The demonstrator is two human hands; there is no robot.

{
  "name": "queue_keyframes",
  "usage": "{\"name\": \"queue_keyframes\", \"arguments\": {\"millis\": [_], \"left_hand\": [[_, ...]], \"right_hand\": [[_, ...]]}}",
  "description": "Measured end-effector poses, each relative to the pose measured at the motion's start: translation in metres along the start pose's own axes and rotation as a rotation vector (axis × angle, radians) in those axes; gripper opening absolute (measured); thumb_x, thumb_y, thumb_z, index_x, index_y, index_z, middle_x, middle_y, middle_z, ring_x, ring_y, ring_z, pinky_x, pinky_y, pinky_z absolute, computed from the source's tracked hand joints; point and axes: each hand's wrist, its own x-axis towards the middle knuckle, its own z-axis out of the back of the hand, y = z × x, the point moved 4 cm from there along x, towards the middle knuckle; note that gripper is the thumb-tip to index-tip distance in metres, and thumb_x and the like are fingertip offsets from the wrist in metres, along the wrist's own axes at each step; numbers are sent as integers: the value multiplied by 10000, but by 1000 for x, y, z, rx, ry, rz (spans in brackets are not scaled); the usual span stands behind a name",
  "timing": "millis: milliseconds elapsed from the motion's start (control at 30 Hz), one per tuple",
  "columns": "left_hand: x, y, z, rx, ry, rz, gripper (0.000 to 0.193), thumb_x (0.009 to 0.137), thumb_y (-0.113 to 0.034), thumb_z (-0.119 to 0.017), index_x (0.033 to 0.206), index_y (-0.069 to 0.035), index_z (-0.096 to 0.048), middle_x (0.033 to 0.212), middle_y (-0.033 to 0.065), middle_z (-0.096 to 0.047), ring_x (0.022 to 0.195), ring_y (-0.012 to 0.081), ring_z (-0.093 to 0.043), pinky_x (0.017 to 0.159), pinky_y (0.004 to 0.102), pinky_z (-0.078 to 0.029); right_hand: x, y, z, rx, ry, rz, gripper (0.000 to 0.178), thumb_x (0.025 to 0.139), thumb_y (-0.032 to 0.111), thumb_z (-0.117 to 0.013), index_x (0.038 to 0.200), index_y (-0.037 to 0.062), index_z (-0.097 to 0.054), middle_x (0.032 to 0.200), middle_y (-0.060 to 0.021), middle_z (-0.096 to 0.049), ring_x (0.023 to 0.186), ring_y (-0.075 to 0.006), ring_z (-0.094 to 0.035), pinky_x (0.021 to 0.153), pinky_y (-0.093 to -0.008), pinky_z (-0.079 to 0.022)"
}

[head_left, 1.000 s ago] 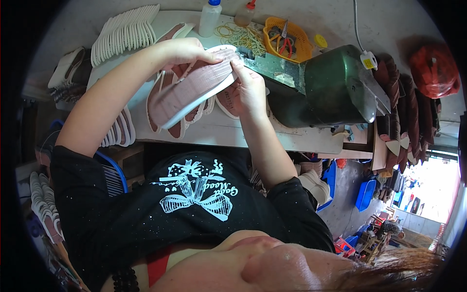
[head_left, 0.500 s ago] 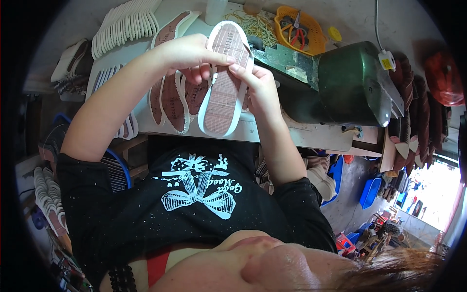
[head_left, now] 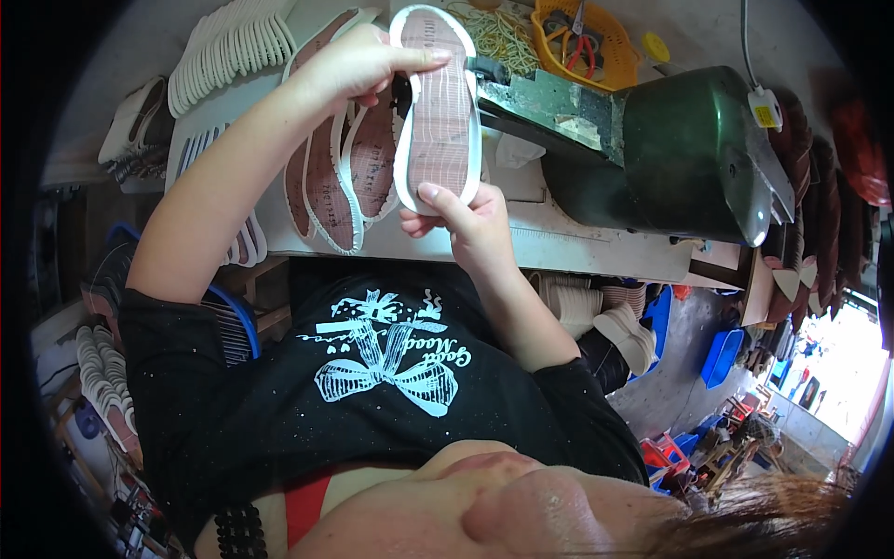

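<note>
Both hands hold a long shoe sole (head_left: pixel 440 116) with a brown, grid-lined face and a raised white rim, upright above the bench beside a green machine. My left hand (head_left: pixel 368 63) grips its upper part, thumb lying across the brown face and fingers curled at the left edge. At the near end my right hand (head_left: pixel 470 222) pinches the white rim, thumb on top and fingers beneath. Left of the held sole, several similar brown pieces with white stitched edges (head_left: pixel 332 210) lie overlapping on the bench.
The green sewing-type machine (head_left: pixel 694 154) stands to the right on the white bench (head_left: pixel 577 256). Behind it sits a yellow basket (head_left: pixel 615 74) with tools, near a heap of pale cords (head_left: pixel 494 37). White soles (head_left: pixel 228 56) are stacked at far left. A blue bin (head_left: pixel 723 359) is on the floor.
My right hand has slid from the middle of the sole down to its near end. My left thumb stays on the upper part. The sole has moved slightly farther away and straightened.
</note>
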Motion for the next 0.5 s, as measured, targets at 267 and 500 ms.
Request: {"name": "queue_keyframes", "arguments": {"millis": [267,500], "left_hand": [[54,17,35,350,53,147,768,595,-737,-672,780,8,-650,448,-9,-398,354,91,-382,343,242,-294],[61,-49,37,868,13,-405,798,741,-484,-706,1358,-71,-416,1414,197,-360,1323,341,-317,1101,380,-256]], "right_hand": [[29,17,-8,102,-160,171,245,852,202,-618,907,-37,-619,731,-148,-658,579,-191,-648,540,-305,-534],[54,30,-17,126,-175,222,275,867,226,-611,928,-42,-602,756,-149,-658,597,-179,-649,560,-286,-536]]}}
